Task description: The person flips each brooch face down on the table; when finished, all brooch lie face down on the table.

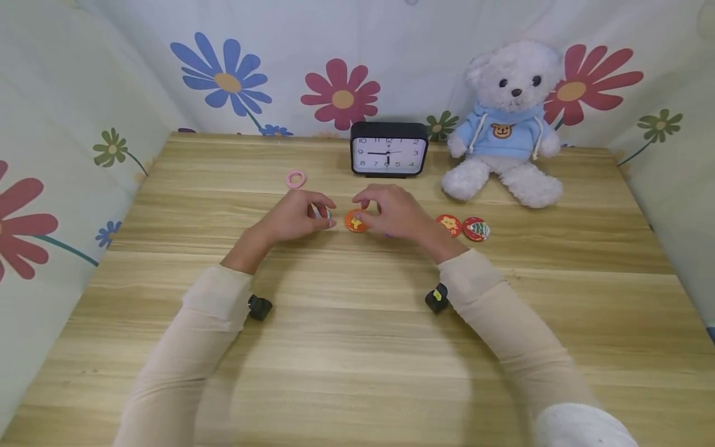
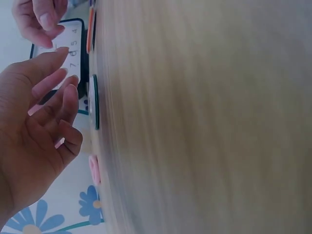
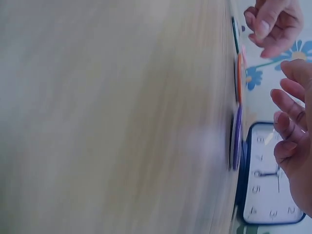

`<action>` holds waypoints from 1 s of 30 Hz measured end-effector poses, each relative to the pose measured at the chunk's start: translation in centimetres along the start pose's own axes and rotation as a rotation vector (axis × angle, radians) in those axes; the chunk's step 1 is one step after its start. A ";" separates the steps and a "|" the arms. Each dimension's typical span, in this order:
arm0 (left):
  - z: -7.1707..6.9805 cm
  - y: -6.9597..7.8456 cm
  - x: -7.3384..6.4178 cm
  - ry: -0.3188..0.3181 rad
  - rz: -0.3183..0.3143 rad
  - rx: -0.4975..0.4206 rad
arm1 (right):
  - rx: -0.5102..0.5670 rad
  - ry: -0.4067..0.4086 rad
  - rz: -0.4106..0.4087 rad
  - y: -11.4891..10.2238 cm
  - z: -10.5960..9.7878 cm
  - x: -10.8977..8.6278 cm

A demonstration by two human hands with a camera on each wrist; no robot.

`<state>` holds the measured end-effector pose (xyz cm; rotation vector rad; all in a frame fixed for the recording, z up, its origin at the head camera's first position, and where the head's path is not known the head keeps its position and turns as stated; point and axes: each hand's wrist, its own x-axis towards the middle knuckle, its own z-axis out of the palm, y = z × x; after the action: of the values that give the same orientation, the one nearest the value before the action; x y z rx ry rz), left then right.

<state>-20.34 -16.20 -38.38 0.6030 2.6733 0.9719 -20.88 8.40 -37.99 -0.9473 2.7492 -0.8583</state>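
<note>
My left hand (image 1: 296, 214) hovers over the table with fingers loosely bent and nothing between them. Below it lies a round green-edged disc (image 2: 96, 102), mostly hidden by the hand in the head view. Facing it, my right hand (image 1: 393, 211) is also raised, its fingers relaxed and holding nothing. An orange round disc (image 1: 352, 222) lies flat under the right fingertips, which overlap it in the head view. Beside the orange disc is a purple-edged disc (image 3: 237, 139), largely covered by the right hand from above. Further right lie a red disc with a star (image 1: 449, 225) and a red disc with a tree (image 1: 476, 229).
A black-framed clock (image 1: 389, 150) stands behind the discs. To its right sits a white teddy bear (image 1: 503, 133) in a blue hoodie. A pink ring (image 1: 288, 180) lies beyond the left hand. Flowered cloth (image 1: 301, 37) hangs around the wooden table (image 1: 357, 372).
</note>
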 end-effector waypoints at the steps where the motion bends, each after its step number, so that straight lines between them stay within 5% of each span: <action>1: 0.1 0.1 0.1 -0.008 -0.004 0.001 | -0.002 -0.001 0.013 0.3 -0.1 -0.1; 14: 1.1 0.9 1.5 -0.051 -0.025 0.046 | -0.019 -0.086 0.081 2.1 -0.5 -0.5; 30: 1.5 2.0 2.2 -0.099 -0.072 -0.006 | -0.019 -0.157 0.109 2.3 0.0 -0.3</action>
<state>-21.16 -12.95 -38.38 0.5354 2.5850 0.9062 -21.82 10.08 -39.24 -0.8215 2.6512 -0.7092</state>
